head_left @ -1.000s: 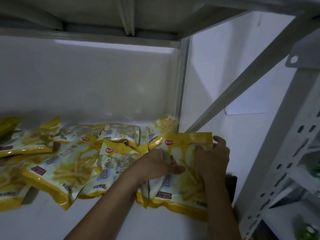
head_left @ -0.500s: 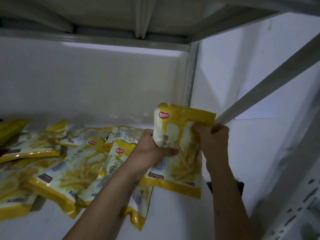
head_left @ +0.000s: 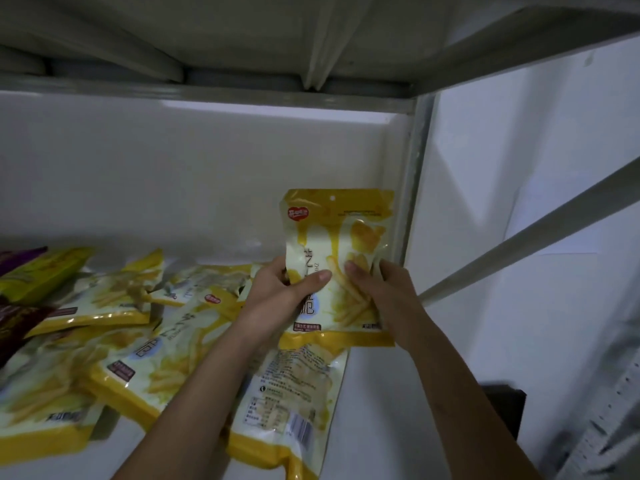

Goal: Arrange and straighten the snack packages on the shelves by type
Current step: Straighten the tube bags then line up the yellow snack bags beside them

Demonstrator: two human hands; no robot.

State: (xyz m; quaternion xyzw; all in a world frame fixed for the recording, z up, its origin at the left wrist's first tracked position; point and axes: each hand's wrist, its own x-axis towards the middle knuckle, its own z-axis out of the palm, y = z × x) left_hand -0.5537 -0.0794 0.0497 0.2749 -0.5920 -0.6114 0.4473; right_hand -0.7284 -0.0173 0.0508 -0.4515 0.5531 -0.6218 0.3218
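You have lifted the yellow fries bag [head_left: 337, 268] higher and turned it straight up since a moment ago, so it now stands tall in front of the back wall [head_left: 173, 174]. Your fingers [head_left: 355, 268] on the right hand [head_left: 375, 289] curl round the bag's right edge, and the thumb of your left hand [head_left: 277, 292] presses across its front while the other fingers go behind it. Both hands grip the bag at its lower half. That leaves the top free, so you can see the front and keep it upright.

Held this way, the bag hangs above the shelf [head_left: 398, 410], just left of the grey corner post [head_left: 410, 188]. I think you hold it with two hands so it stays flat and does not flop, ready to be stood in the corner.

Below the held bag lies another fries bag [head_left: 294, 403], back side up. Left of the held bag, more yellow bags [head_left: 138, 351] lie in a messy pile, some on top of others. Far to the left, a purple packet [head_left: 17, 317] pokes in. It is a different kind, so it likely needs its own place.
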